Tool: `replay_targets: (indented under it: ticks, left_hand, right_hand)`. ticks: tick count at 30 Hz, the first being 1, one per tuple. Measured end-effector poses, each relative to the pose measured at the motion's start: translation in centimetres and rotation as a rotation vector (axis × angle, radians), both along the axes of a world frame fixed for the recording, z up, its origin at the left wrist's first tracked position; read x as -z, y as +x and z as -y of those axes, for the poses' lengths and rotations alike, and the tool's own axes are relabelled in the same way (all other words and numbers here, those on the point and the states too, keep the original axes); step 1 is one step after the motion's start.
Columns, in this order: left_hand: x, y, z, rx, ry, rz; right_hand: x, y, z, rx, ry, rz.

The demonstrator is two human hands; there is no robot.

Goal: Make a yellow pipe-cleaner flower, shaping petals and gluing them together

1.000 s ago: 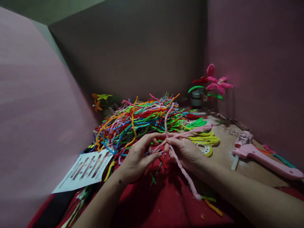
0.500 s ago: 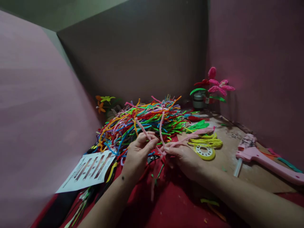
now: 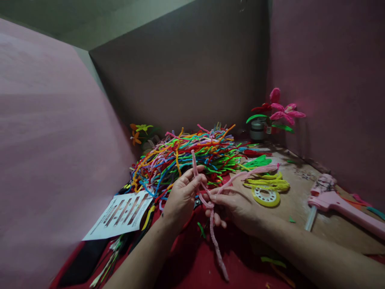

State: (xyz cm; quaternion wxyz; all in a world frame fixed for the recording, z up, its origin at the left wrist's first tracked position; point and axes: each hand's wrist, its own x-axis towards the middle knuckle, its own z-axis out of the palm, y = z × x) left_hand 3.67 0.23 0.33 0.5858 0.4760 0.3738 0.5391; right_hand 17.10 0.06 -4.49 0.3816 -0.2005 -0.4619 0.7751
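Between my hands are pale pink pipe cleaners (image 3: 217, 245) that cross and bend around each other near my fingertips. My left hand (image 3: 185, 192) pinches one strand, whose tip points up above the thumb. Thumb and fingers of my right hand (image 3: 230, 202) close on the strands at the crossing, with the lower fingers curled below. One long end hangs down over the red cloth; another slants up to the right. Just beyond, a large heap of multicoloured pipe cleaners (image 3: 186, 156) lies at the back. Part of a dark tool shows behind the crossing, mostly hidden.
To the right are a yellow tape roll (image 3: 266, 196), bundled yellow pipe cleaners (image 3: 270, 184) and a pink glue gun (image 3: 333, 198) on a brown board (image 3: 296, 237). A printed sheet (image 3: 120, 214) lies at left. Pink pipe-cleaner flowers (image 3: 287, 112) stand at the back right. Walls rise on both sides.
The left-hand strand has swung from leaning left to nearly upright. The hanging end has swung right and come nearer. The right hand's lower fingers now show, and the view has shifted slightly left.
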Motion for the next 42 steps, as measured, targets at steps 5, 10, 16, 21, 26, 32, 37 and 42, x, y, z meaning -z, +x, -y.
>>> replay_targets:
  ticks: [5, 10, 16, 21, 26, 32, 37, 42]
  left_hand:
    - [0.5, 0.1, -0.5, -0.165, 0.032, 0.079]
    - [0.3, 0.1, -0.9, -0.183, 0.078, 0.300]
    - [0.6, -0.4, -1.6, -0.181, 0.005, 0.443]
    - [1.0, -0.5, -2.0, -0.219, -0.115, 0.503]
    - [1.0, -0.3, -1.9, -0.138, -0.155, 0.558]
    - [0.3, 0.1, -1.4, -0.122, -0.210, 0.604]
    - [-0.3, 0.6, -0.9, -0.149, -0.286, 0.631]
    - [0.6, 0.6, -1.2, -0.081, -0.284, 0.638]
  right_hand:
    - [0.4, 0.0, -0.2, 0.045, -0.049, -0.015]
    - [0.0, 0.1, -0.1, 0.111, -0.049, -0.046]
    - [-0.8, 0.4, -0.2, 0.284, -0.079, -0.189]
    - [-0.9, 0.6, -0.4, 0.280, -0.040, -0.171]
    - [-0.9, 0.4, -0.1, 0.183, 0.001, -0.152]
    - [-0.7, 0.4, 0.0, 0.099, -0.081, -0.205]
    - [-1.0, 0.5, 0.3, -0.006, -0.162, -0.303]
    - [-1.3, 0.8, 0.4, 0.025, -0.213, -0.320]
